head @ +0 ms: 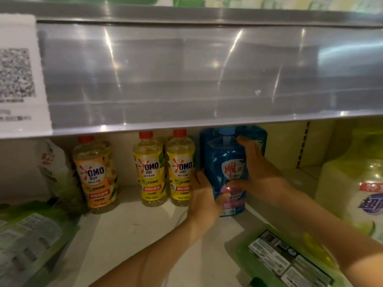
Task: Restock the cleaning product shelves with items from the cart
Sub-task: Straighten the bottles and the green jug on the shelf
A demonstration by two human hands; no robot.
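While the blue pouch stands upright on the white shelf, just right of the middle of the frame, both hands hold it. The left hand grips its lower left edge, with the thumb laid across the front. The right hand grips its right side, the fingers reaching up near the blue cap and the thumb pressing the front below the label. More blue pouches stand just behind it. Just left of it stands a yellow bottle with a red cap, side by side with a second yellow bottle. Further left stands an orange bottle, then a white and green bottle. A green pack lies flat at lower right, another green pack at lower left. A big pale jug fills the right edge. A paper with a blurred code hangs at upper left on the steel shelf front.
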